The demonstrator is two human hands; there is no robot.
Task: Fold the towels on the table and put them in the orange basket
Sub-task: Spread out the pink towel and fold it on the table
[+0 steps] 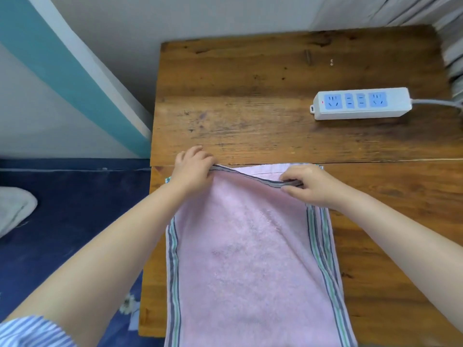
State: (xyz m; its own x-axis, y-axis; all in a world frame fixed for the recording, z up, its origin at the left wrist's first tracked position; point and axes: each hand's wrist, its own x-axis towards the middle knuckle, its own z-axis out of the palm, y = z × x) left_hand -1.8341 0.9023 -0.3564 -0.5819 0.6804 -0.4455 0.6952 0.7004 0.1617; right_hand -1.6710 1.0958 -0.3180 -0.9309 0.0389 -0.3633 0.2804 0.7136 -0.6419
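Blue floor covering (70, 221) at 9 o'clock, with a white rounded object (15, 209) at its far-left edge, identity unclear, and a small daisy print (129, 303) near the table's lower corner. Striped blue-and-white sleeve (32, 331) at 7 o'clock. Left hand (193, 169), just left of centre: fingers curled, pinching the upper folded edge of the towel at its left end. Pink terry towel (245, 259), grey and green stripes along both long sides, laid on the wooden table (250, 101) from centre down to 6 o'clock and hanging past the table's near edge; its upper end is turned over, a paler pink layer showing beyond the fold. Right hand (308, 186), just right of centre: thumb and fingers pinching the same striped edge at its right end. White power strip (362, 103) with blue socket faces at 2 o'clock, well apart from the towel, its grey cable (436, 103) running off to 3 o'clock. Orange basket outside the view.
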